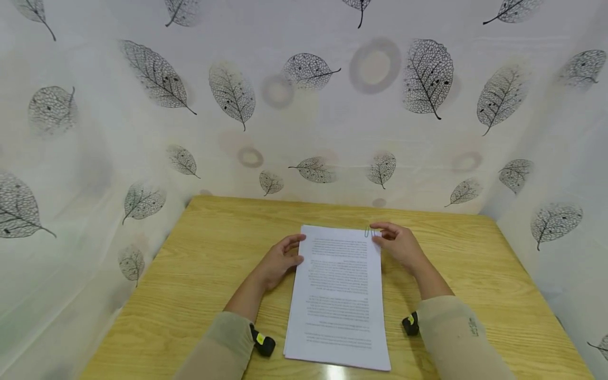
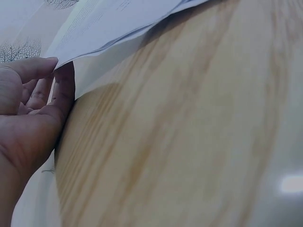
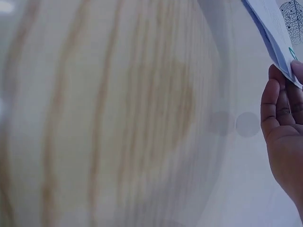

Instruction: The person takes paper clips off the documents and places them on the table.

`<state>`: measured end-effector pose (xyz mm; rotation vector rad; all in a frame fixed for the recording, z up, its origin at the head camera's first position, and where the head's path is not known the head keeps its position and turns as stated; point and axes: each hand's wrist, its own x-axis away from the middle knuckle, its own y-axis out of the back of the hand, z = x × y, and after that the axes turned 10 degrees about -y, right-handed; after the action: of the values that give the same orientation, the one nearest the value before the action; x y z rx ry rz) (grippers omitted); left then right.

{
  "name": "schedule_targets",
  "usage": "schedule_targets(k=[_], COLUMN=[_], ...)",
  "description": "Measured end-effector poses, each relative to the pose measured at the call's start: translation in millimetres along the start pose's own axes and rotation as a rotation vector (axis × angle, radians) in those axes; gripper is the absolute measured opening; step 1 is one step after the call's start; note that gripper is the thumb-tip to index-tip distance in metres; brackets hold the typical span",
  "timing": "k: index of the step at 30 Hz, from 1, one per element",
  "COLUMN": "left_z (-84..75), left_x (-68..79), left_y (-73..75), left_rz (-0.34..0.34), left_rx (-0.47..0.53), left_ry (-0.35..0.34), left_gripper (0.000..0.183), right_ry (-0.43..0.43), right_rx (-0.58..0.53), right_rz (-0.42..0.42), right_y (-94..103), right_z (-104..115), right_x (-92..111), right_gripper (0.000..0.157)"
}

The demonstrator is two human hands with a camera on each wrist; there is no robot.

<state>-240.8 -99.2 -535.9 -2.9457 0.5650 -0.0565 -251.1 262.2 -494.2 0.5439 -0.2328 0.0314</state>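
Observation:
A stack of printed paper sheets [image 1: 339,295] lies lengthwise on the table, its text upside down in the head view. At its far left corner my left hand [image 1: 275,265] pinches the edge, thumb above and fingers beneath, as the left wrist view shows. My right hand [image 1: 404,247] grips the far right corner the same way. Two thin paper clips [image 1: 367,232] sit side by side on the far edge, right by that hand's fingertips. In the right wrist view a green paper clip [image 3: 292,53] shows close to the thumb, and the sheets' edges look slightly spread.
The wooden table [image 1: 214,243] runs out on both sides of the stack. Behind it and along the sides hangs a pale leaf-printed curtain [image 1: 323,116]. Dark wrist cameras [image 1: 264,344] are strapped at the sleeves.

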Motion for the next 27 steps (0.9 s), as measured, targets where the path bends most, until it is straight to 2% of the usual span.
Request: schedule_targets(k=[4, 10, 21, 27], left_z=[0.4, 0.4, 0.2, 0.6], left_x=[1.0, 1.9, 2.1, 1.5], left_y=[0.7, 1.5, 0.3, -1.0], left_rz=[0.008, 0.018, 0.010, 0.002], left_rx=[-0.006, 0.004, 0.002, 0.007], left_ry=[0.003, 0.003, -0.005, -0.002], left_gripper=[0.063, 0.063, 0.063, 0.062], right_ry=[0.011, 0.012, -0.012, 0.009], right_rx=[0.075, 0.119, 0.082, 0.062], right_rz=[-0.010, -0.023, -0.054, -0.090], right_y=[1.8, 2.5, 0.3, -1.1], right_z=[1.0, 1.5, 0.8, 0.7], right_x=[1.7, 0.9, -1.9, -2.8], right_gripper=[0.040, 0.040, 0.037, 0.037])
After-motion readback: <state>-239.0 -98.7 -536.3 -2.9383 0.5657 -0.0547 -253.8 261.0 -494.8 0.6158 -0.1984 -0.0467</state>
